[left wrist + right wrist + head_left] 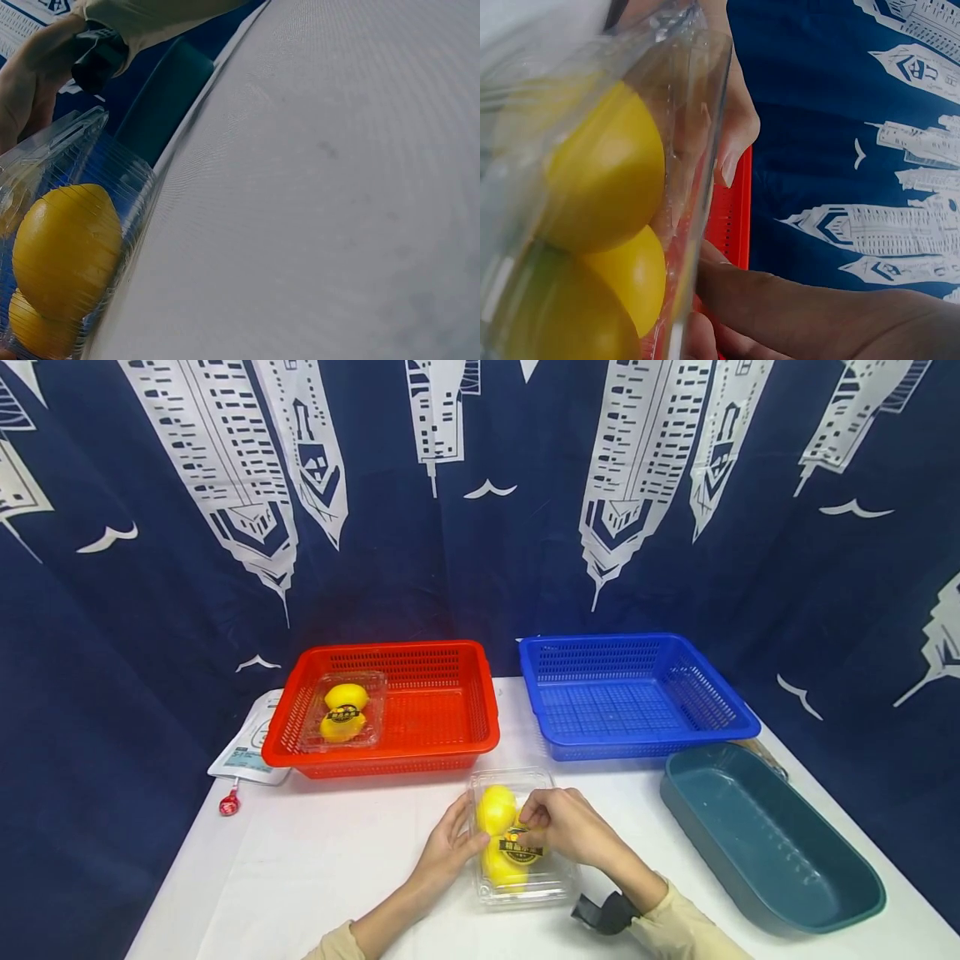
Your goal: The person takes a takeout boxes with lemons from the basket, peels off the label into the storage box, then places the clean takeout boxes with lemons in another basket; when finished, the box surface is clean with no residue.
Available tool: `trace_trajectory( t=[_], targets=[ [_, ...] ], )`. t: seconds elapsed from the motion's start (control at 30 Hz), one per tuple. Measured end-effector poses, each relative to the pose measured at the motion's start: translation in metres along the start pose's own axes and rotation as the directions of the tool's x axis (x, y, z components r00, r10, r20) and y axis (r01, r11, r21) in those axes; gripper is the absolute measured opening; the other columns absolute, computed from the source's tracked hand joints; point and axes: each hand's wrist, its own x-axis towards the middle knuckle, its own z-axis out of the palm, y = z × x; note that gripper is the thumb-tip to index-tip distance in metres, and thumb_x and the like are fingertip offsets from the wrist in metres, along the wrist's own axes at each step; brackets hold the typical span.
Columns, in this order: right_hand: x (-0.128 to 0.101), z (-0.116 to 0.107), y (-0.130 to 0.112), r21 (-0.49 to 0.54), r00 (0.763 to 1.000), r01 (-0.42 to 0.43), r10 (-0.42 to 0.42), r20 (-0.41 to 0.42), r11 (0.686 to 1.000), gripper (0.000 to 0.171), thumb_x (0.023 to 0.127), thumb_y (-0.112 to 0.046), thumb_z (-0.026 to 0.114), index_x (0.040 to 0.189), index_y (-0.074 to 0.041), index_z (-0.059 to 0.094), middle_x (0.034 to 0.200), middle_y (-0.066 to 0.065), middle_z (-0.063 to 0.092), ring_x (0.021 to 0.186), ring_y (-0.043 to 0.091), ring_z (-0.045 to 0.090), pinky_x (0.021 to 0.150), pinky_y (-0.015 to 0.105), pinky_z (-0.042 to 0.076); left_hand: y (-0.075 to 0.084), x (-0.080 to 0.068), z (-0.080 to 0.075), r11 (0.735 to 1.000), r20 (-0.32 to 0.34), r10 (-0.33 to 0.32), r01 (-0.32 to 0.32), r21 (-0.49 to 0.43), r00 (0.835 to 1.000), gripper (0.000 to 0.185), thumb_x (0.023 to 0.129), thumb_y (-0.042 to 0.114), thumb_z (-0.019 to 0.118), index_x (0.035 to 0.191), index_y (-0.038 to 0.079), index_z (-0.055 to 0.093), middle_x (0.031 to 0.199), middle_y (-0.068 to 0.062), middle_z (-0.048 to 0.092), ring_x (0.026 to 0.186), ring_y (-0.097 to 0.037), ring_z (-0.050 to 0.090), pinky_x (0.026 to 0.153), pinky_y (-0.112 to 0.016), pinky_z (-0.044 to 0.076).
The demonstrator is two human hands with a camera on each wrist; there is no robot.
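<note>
A clear plastic clamshell box (551, 885) with yellow lemons (497, 808) and a black-and-yellow label (521, 850) lies on the white table in front of me. My left hand (452, 842) grips its left side, thumb against a lemon. My right hand (564, 823) rests on top of the box with curled fingers pinching at the lid near the label. In the left wrist view the box (112, 172) and lemons (67, 247) fill the lower left. The right wrist view looks through the box wall (690, 150) at lemons (607, 165) with fingers (739, 142) behind.
A red basket (442, 710) at the back left holds a second clamshell of lemons (343, 710). A blue basket (626, 693) stands beside it, and a teal oval tub (765, 839) lies at the right. A printed pouch (247, 756) and a red lollipop (228, 804) lie at the far left.
</note>
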Motion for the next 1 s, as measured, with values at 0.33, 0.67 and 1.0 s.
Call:
trace_trajectory(
  t=[0.33, 0.67, 1.0],
  targets=[
    [0.0042, -0.0018, -0.006, -0.062, 0.999, 0.039, -0.039, 0.01, 0.997, 0.011, 0.076, -0.012, 0.078, 0.071, -0.016, 0.068, 0.062, -0.011, 0.06, 0.059, 0.001, 0.049, 0.057, 0.017, 0.041, 0.0006, 0.0013, -0.0007, 1.0, 0.008, 0.013, -0.013, 0.003, 1.0, 0.076, 0.093, 0.017, 0.06, 0.154, 0.0, 0.017, 0.163, -0.018, 0.014, 0.15, -0.037, 0.013, 0.121, -0.051, 0.02],
    [0.0032, 0.002, -0.0011, -0.071, 0.996, 0.085, -0.086, -0.005, 0.994, 0.011, 0.079, -0.009, 0.07, 0.072, -0.017, 0.067, 0.061, -0.013, 0.055, 0.057, -0.002, 0.045, 0.056, 0.016, 0.039, -0.0006, 0.0009, -0.0008, 1.0, 0.003, 0.017, -0.017, 0.009, 1.0, 0.077, 0.094, 0.017, 0.06, 0.154, -0.001, 0.016, 0.162, -0.018, 0.014, 0.15, -0.038, 0.014, 0.12, -0.05, 0.021],
    [0.001, 0.0002, 0.003, -0.017, 0.992, 0.12, -0.119, 0.036, 0.993, 0.008, 0.085, -0.011, 0.069, 0.077, -0.014, 0.066, 0.063, -0.012, 0.055, 0.056, -0.002, 0.044, 0.053, 0.016, 0.04, 0.0037, -0.0007, 0.0009, 1.0, 0.004, 0.016, -0.016, 0.008, 1.0, 0.076, 0.094, 0.015, 0.058, 0.153, -0.003, 0.015, 0.162, -0.021, 0.013, 0.15, -0.039, 0.013, 0.12, -0.049, 0.02]
  ],
)
